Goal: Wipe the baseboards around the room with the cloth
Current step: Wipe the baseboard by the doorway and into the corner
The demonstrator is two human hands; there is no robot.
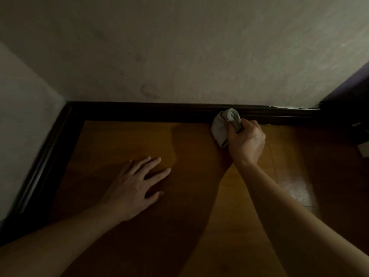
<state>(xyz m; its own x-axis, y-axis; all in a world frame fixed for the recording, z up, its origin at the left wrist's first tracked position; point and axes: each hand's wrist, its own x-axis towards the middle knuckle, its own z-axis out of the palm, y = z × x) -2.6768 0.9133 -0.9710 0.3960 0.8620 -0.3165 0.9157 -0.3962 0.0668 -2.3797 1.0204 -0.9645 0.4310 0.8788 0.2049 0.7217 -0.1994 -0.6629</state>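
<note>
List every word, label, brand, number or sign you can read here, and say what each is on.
None: no text shows on the cloth, the baseboard, the wall or the floor.
The pale object at the right edge is too dim and cut off to read.

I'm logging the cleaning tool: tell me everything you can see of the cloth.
The cloth is pale grey soft fabric, bunched into a wad with a rolled end on top. The right hand grips it and holds it against the dark baseboard, low by the wooden floor; whether it touches the floor is unclear.
</note>
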